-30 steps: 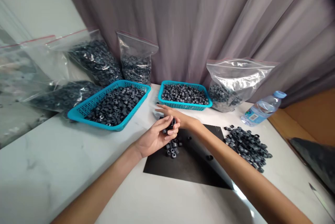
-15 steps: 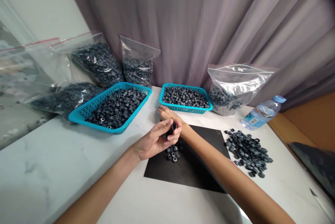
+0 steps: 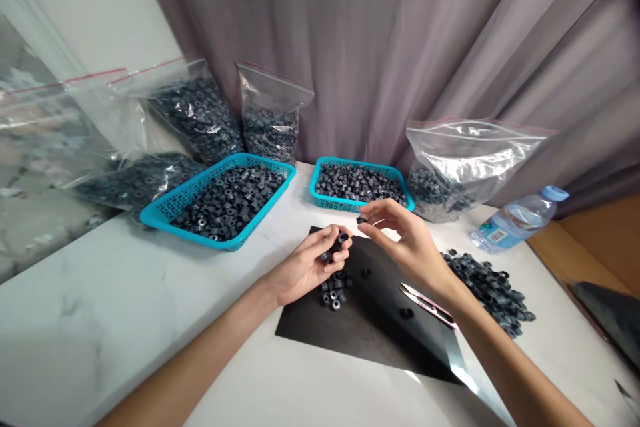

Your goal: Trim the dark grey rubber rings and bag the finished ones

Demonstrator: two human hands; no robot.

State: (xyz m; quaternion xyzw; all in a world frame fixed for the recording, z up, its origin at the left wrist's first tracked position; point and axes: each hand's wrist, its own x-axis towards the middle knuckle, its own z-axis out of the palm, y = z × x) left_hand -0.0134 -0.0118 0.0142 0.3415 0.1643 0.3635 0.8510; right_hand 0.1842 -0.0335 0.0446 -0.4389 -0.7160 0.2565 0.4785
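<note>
My left hand [image 3: 306,267] is curled around a few small dark ring parts [image 3: 336,245] above the black mat [image 3: 365,314]. My right hand [image 3: 405,240] is raised to its right, thumb and forefinger pinching one small dark ring [image 3: 361,220]. Under my left hand a small cluster of rings [image 3: 334,294] lies on the mat, and two loose rings [image 3: 406,313] lie farther right. Small snips [image 3: 425,302] rest on the mat below my right wrist.
Two teal baskets [image 3: 170,208] [image 3: 316,182] full of rings stand behind the mat. Clear zip bags of rings [image 3: 273,124] [image 3: 460,160] lean on the curtain. A loose pile of rings [image 3: 493,290] and a water bottle [image 3: 520,220] lie right.
My right hand has drawn back from the table behind my left hand and risen to the right, now pinching a ring. The snips under its arm have come into sight.
</note>
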